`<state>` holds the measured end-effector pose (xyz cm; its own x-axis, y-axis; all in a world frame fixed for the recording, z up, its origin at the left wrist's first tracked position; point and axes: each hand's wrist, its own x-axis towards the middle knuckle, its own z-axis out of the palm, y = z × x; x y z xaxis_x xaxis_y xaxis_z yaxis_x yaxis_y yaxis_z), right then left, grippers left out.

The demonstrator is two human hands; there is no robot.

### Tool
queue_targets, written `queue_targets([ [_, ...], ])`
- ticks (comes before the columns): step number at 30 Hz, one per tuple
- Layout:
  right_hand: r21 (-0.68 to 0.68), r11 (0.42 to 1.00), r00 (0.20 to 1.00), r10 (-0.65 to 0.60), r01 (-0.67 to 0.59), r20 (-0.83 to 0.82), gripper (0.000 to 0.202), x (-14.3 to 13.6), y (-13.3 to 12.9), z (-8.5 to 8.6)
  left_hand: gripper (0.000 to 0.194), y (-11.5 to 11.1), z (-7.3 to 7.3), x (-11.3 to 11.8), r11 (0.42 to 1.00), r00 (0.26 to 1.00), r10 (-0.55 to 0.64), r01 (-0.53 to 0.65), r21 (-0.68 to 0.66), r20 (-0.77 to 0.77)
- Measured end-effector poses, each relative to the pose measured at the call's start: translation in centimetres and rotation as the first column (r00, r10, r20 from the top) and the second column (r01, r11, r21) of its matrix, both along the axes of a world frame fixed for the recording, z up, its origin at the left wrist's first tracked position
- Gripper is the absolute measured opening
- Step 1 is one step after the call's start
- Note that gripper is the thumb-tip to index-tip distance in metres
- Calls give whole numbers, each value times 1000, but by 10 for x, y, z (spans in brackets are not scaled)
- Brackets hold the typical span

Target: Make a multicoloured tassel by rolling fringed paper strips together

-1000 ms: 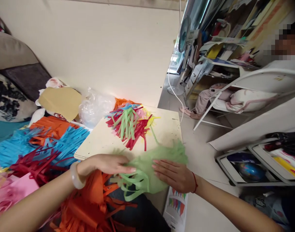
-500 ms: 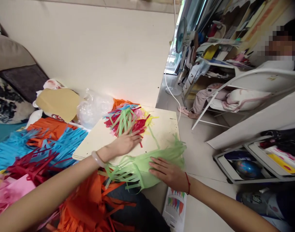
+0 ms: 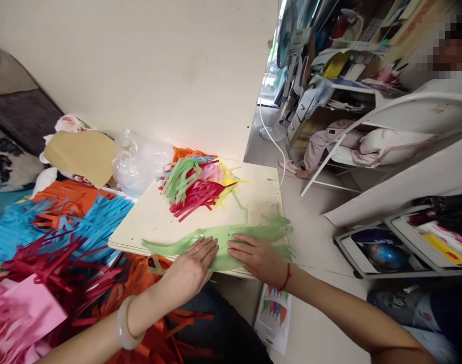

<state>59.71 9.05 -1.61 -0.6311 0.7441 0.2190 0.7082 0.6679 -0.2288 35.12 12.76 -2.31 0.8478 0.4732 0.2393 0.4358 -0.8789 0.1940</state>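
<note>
Across the near edge of a small cream table (image 3: 140, 222) lies green fringed tissue paper (image 3: 223, 232), its strips spreading to both sides. My left hand (image 3: 195, 263), with a ring and a pale bangle, rests flat on its near middle, fingers extended. Just to the right, my right hand (image 3: 256, 258), with a red string at the wrist, lies on the same green paper, fingers stretched out. The fingertips of the two hands are a little apart. Farther back on the table sits a pile of cut strips: green (image 3: 180, 179), red (image 3: 196, 194), pink and yellow (image 3: 229, 182).
At left lie blue (image 3: 105, 220), dark red (image 3: 45, 263), pink (image 3: 30, 308) and orange fringes, a brown paper piece (image 3: 81, 154) and a clear plastic bag (image 3: 138, 162). At right are a white chair (image 3: 416, 116) with a seated person, and a cart (image 3: 398, 247).
My left hand has moved from the strip pile down onto the green paper, whose left strips now lie gathered along the table edge. Green strips in the pile have shifted left.
</note>
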Motion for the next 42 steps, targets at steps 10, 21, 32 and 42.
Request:
queue_targets([
  [10, -377, 849, 917, -399, 371, 2, 22, 11, 49, 30, 31, 39, 36, -7, 835, 966, 254, -190, -516, 55],
  [21, -303, 807, 829, -358, 507, 430, 28, -12, 67, 45, 28, 39, 45, -7, 960, 962, 260, -267, -87, -89],
  [32, -287, 814, 816, -343, 505, 465, 29, -14, 70, 43, 53, -3, -10, 31, 939, 985, 79, -21, 342, -156],
  [42, -300, 824, 838, -332, 481, 432, 26, -12, 69, 42, 58, -2, -15, 29, 958, 986, 69, -23, 285, -151],
])
